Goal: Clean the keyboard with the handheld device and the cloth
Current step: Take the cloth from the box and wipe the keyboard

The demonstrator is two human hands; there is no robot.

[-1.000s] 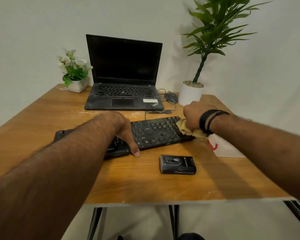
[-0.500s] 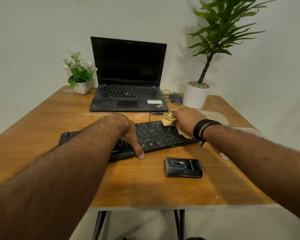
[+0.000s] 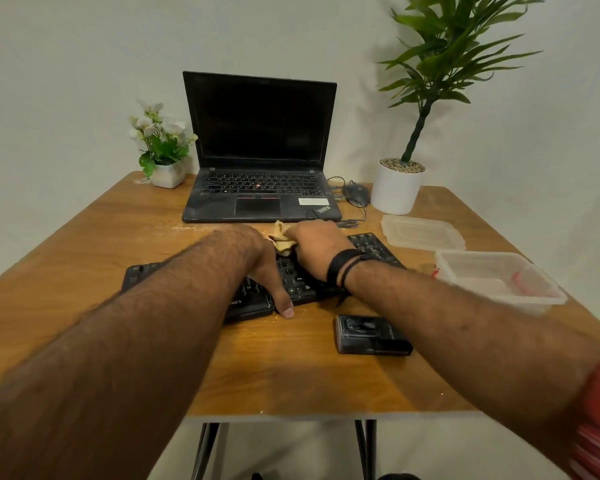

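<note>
A black keyboard (image 3: 373, 247) lies across the middle of the wooden table (image 3: 84, 244). My left hand (image 3: 257, 258) rests on its middle, thumb down over the front edge onto the table. My right hand (image 3: 317, 244) grips a yellow cloth (image 3: 280, 237) and presses it on the keys near the keyboard's back edge, close beside my left hand. The black handheld device (image 3: 373, 336) lies flat on the table in front of the keyboard, untouched.
An open black laptop (image 3: 260, 147) stands behind the keyboard, with a wired mouse (image 3: 355, 195) to its right. A small flower pot (image 3: 165, 150) sits back left, a tall potted plant (image 3: 397, 187) back right. A clear plastic lid (image 3: 421, 233) and container (image 3: 499, 282) lie right.
My right hand has swept the cloth leftward along the keyboard, from its right end to the middle. My left hand has stayed in place.
</note>
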